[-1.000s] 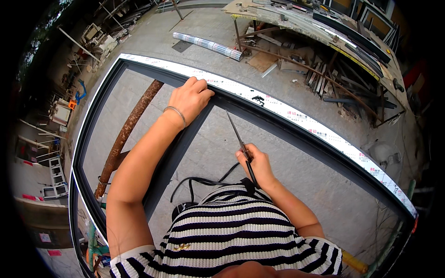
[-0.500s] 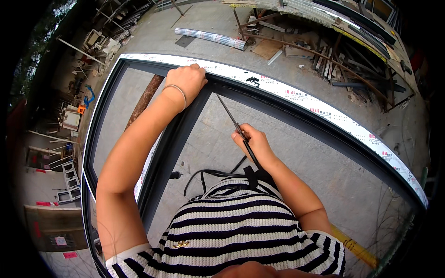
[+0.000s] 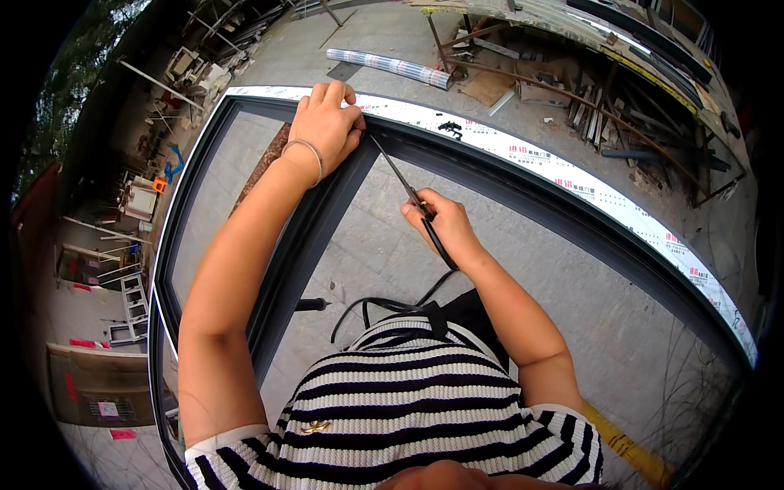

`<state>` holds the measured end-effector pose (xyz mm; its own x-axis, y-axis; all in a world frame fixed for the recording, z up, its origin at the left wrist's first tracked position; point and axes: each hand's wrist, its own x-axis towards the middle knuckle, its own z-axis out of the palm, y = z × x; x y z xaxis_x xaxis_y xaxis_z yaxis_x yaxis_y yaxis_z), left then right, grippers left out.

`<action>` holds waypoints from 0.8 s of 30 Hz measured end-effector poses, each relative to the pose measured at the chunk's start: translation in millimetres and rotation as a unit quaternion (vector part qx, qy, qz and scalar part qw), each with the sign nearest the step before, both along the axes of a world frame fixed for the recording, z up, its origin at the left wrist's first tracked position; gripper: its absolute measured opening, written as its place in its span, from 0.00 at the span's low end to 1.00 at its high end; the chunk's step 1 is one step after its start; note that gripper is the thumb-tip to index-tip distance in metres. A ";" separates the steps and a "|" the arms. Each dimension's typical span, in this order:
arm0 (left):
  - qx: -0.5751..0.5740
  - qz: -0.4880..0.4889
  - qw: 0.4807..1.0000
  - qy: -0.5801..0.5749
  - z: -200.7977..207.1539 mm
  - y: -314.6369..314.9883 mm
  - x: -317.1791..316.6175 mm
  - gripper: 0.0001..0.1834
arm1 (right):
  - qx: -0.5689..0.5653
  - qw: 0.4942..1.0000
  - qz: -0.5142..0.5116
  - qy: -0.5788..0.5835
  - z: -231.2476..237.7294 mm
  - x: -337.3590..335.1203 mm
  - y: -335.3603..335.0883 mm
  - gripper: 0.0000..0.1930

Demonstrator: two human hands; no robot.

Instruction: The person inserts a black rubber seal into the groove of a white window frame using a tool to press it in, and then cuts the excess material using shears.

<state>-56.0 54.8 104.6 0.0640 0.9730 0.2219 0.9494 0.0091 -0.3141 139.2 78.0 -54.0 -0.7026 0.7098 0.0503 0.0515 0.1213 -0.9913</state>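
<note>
A large dark grey window frame (image 3: 490, 181), its outer face covered in white printed film (image 3: 523, 153), stands around and before me. My left hand (image 3: 327, 120) is at the top rail, where the upright bar (image 3: 327, 233) meets it. Its fingers are bent and drawn together against the frame; anything pinched between them is hidden. Below and to the right, my right hand (image 3: 445, 226) grips dark, long-bladed scissors (image 3: 394, 169). Their blades look closed together, and the tip reaches the inner corner beside my left hand.
Beyond the frame, a wrapped roll (image 3: 388, 68) lies on the concrete floor. Farther right stands a cluttered workbench (image 3: 563, 33) with scrap lengths beneath it. A rusty pipe (image 3: 265, 167) shows behind my left arm. Black cable (image 3: 367, 309) hangs near my waist; a yellow bar (image 3: 625, 445) is at lower right.
My left hand's fingers have lifted and bent differently at the top rail. The right hand has moved slightly up and left, bringing the scissors' tip closer to the frame corner. The view has shifted a little.
</note>
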 end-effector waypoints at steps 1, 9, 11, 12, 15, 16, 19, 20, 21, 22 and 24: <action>0.009 -0.011 1.000 0.010 -1.6 0.4 0.2 0.06 | 0.008 1.000 -0.001 -0.005 1.0 -0.3 1.0 0.14; 0.067 -0.026 0.997 0.022 -16.8 -2.4 1.1 0.06 | 0.009 1.000 0.004 -0.025 7.7 -3.8 8.3 0.15; 0.086 -0.024 0.996 0.015 -21.5 -3.6 0.4 0.07 | 0.010 1.000 0.002 -0.025 7.4 -5.1 8.3 0.14; 0.094 -0.025 0.995 0.014 -22.9 -2.8 0.6 0.07 | 0.019 1.000 -0.005 -0.021 5.6 -6.0 8.5 0.14; 0.118 -0.031 0.992 0.020 -23.4 -2.2 0.1 0.07 | 0.035 0.999 -0.021 -0.001 -2.9 -10.6 9.2 0.12; 0.125 -0.034 0.991 0.025 -22.9 -2.3 0.0 0.07 | 0.033 0.999 -0.023 0.009 -5.3 -12.9 8.9 0.12; 0.136 -0.030 0.990 0.027 -22.3 -2.6 1.5 0.06 | 0.027 0.999 -0.029 0.038 -7.2 -19.6 7.6 0.14; 0.141 -0.025 0.989 0.023 -22.4 -2.9 2.6 0.06 | 0.025 0.998 -0.032 0.047 -7.6 -21.5 7.4 0.15; 0.146 -0.022 0.989 0.018 -22.2 -2.1 3.8 0.06 | 0.029 0.998 -0.033 0.047 -9.0 -23.0 8.3 0.15; 0.152 -0.018 0.988 0.013 -22.1 -1.8 4.0 0.05 | 0.034 0.998 -0.034 0.046 -10.9 -24.5 9.0 0.15; 0.164 -0.019 0.986 -0.011 -25.5 -1.5 0.9 0.04 | 0.045 0.997 -0.040 0.047 -11.3 -26.5 9.7 0.15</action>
<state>-55.2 53.2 79.0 0.0905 0.8456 0.5261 0.9576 0.0711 -0.2790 112.6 87.7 -65.3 -0.6325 0.7538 0.1784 -0.0270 0.2087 -0.9776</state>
